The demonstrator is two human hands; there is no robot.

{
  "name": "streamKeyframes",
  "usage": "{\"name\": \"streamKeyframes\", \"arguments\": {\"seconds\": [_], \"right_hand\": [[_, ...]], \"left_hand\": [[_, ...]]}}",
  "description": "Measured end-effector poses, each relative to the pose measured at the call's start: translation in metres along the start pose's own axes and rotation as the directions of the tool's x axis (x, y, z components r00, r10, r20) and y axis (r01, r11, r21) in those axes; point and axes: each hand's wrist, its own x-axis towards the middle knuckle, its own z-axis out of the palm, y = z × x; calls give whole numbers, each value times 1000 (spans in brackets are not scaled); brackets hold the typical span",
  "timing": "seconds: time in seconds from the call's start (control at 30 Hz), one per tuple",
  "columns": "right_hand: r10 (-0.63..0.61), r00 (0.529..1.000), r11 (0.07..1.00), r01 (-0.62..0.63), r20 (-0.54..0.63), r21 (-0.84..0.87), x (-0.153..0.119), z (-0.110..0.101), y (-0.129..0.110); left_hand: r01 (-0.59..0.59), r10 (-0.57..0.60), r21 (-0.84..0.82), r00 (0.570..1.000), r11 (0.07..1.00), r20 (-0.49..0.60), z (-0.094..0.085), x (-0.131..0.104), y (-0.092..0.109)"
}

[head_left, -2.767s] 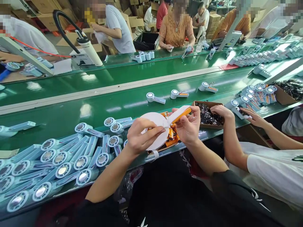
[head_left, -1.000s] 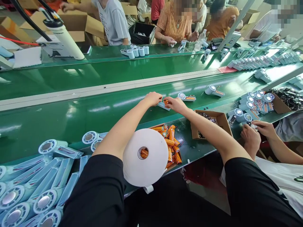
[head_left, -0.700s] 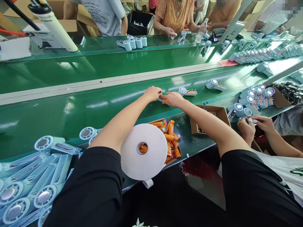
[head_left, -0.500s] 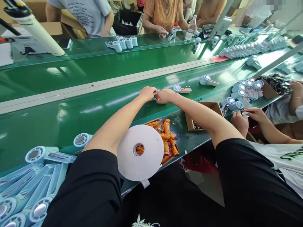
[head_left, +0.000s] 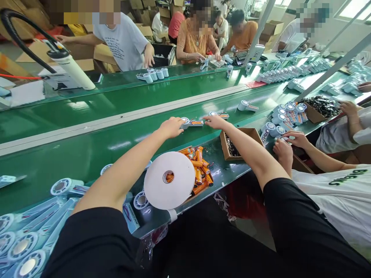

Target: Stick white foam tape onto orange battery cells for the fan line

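Observation:
On the green belt lies a light blue handheld fan (head_left: 196, 123), its handle open with an orange battery inside. My left hand (head_left: 172, 127) is closed at its round head. Just past the handle's end, my right hand (head_left: 216, 122) has its fingers stretched out and holds nothing. Behind that hand sits a second fan (head_left: 223, 116), partly hidden. Nearer my body, a large white tape roll (head_left: 162, 181) rests against a box of orange batteries (head_left: 199, 164). Under my right forearm stands a cardboard box (head_left: 228, 150) of small dark parts.
Several fans (head_left: 21, 245) are heaped at the lower left. Another fan (head_left: 246, 105) lies farther along the belt (head_left: 139, 137). To the right, a co-worker's hands (head_left: 285, 148) work beside a fan cluster (head_left: 286, 114). A pale cylindrical tool (head_left: 77, 71) stands across the belt.
My hands have moved apart, exposing the fan between them. The right hand's fingers have come away from it. The camera view has tilted up, showing more of the people opposite.

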Motion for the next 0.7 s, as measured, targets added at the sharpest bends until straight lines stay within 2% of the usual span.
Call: {"name": "streamKeyframes", "arguments": {"seconds": [0.13,0.27,0.43,0.7], "right_hand": [[-50,999,998,50,-14,-25,12,17,0],[-91,996,995,90,-15,-35,14,23,6],[-84,996,996,84,-14,-18,23,22,20],[-68,997,997,69,-36,23,33,22,44]], "left_hand": [[26,-27,41,999,999,36,7,1,2],[45,-47,47,998,998,48,13,30,0],[10,-13,37,998,999,68,25,71,4],[-24,19,59,996,998,82,34,93,7]]}}
